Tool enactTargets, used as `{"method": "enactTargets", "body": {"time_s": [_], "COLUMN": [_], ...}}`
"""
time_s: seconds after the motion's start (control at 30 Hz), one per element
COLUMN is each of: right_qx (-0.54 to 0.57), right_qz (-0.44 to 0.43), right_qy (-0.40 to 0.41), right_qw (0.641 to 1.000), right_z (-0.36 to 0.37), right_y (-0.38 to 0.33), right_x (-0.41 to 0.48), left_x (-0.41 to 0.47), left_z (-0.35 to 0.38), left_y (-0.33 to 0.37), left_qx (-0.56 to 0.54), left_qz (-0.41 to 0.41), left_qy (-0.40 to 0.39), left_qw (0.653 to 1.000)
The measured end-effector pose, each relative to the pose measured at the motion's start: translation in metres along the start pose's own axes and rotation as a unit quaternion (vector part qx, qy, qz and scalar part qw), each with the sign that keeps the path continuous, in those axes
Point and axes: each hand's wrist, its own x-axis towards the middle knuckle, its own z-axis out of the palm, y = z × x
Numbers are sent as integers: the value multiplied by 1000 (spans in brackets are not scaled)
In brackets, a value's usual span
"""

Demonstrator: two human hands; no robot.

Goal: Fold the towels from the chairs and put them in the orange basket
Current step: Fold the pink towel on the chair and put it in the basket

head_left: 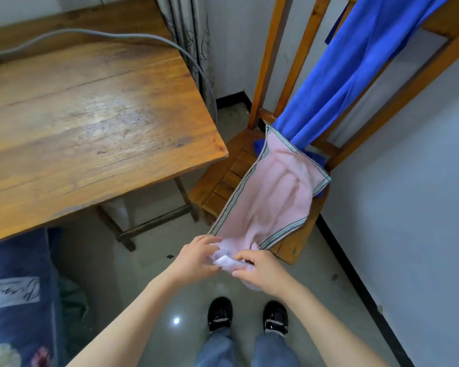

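Both hands (196, 256) pinch pink towel (273, 186); blue towel (355, 62) cropped.

One pink towel (273, 192), one blue towel (355, 62), one chair (217, 181), one table (90, 115), two hands (194, 258) (260, 271)

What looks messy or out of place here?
The blue towel hangs crookedly over the chair back, its end bunched on the seat. A grey cable trails across the table and drops off its edge.
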Motion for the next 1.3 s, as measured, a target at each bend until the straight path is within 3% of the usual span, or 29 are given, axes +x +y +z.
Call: {"method": "enactTargets", "body": {"time_s": [0.17,0.37,0.47,0.6,0.8,0.93,1.03,1.13,1.23,1.3], "right_qx": [-145,10,85,30,-24,-9,38,125,238,291], "right_qz": [51,133,121,116,144,152,144,146,156,161], "right_qy": [-29,37,30,-104,-251,-258,-204,-106,-19,4], "right_qw": [988,990,989,987,957,954,968,976,958,943], "right_z": [-5,-24,-50,-81,-108,-101,-93,-92,-96,-100], "right_y": [46,92,100,102,94,91,97,109,120,126], "right_x": [-6,-11,-18,-27,-42,-37,-31,-28,-29,-30], "left_x": [-14,-11,-10,-6,3,10,16,27,35,36], "left_z": [1,-7,-2,11,6,1,2,-7,-20,-28], "left_y": [12,0,-7,1,24,31,28,17,9,8], "left_qx": [-224,-241,-187,-108,-27,81,141,122,121,201], "left_qz": [18,-15,-61,-96,-118,-125,-102,-68,-17,11], "left_qy": [57,87,42,-93,-244,-324,-270,-136,-32,36], "left_qw": [973,966,980,985,962,934,947,981,992,979]}}
